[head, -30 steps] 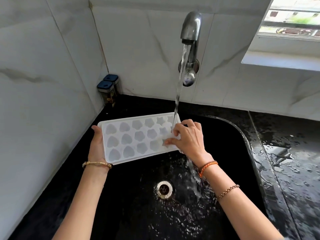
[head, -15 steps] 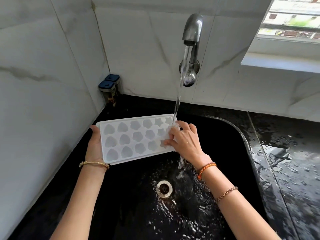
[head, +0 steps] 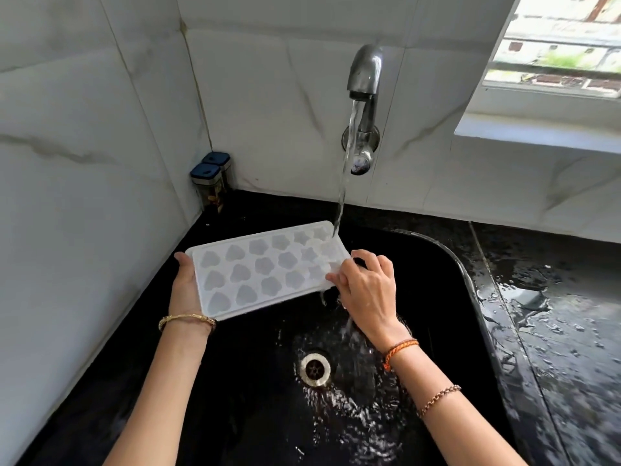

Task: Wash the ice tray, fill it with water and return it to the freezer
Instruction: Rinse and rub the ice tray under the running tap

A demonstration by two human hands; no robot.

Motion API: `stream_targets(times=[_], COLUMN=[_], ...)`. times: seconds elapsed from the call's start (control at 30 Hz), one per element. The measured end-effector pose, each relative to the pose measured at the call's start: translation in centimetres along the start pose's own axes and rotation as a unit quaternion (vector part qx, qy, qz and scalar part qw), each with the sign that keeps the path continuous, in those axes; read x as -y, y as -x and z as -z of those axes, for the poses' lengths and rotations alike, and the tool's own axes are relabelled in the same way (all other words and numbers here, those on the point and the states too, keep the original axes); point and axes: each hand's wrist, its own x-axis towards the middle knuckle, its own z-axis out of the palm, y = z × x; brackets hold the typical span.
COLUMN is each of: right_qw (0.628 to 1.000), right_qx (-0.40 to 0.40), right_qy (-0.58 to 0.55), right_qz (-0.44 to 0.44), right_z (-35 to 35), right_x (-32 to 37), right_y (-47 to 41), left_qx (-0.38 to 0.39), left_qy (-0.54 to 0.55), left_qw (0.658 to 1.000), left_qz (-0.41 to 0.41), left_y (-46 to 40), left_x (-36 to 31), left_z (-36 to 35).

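Left hand (head: 185,290) cups the ice tray (head: 265,269) end, held over the black sink (head: 463,264). Tray now tilted more; tap stream (head: 342,183) strikes its far-right corner. Right hand (head: 366,290), fingers curled, has slid to the tray's right edge, rubbing. Washing continues; filling pending.

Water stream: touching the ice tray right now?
Touching. The head view shows the water stream from the tap landing on the far right corner of the ice tray, with runoff spilling below its right end.
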Motion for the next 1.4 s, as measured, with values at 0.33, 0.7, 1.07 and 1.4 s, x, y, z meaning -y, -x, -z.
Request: stream_targets(times=[0.33,0.7,1.07,1.4], right_qw=[0.982,0.979,0.982,0.996], right_qx=[0.171,0.187,0.181,-0.058], right_qy=[-0.014,0.003,-0.011,-0.062], right_qz=[0.075,0.086,0.059,-0.007], right_z=[-0.7,-1.5,-0.9,0.1], right_x=[-1.2,-0.7,-1.2,-0.4], right_y=[-2.3,-2.0,-2.8,-1.4], left_qx=[0.025,0.023,0.03,0.056], left_qy=[0.037,0.036,0.053,0.06], left_qw=[0.999,0.999,0.998,0.996], left_qz=[-0.008,-0.022,-0.013,-0.039], left_y=[0.8,0.3,-0.1,0.1], left_x=[-1.7,-1.4,-1.0,-1.3], left_z=[-0.9,-0.8,-1.0,-1.9])
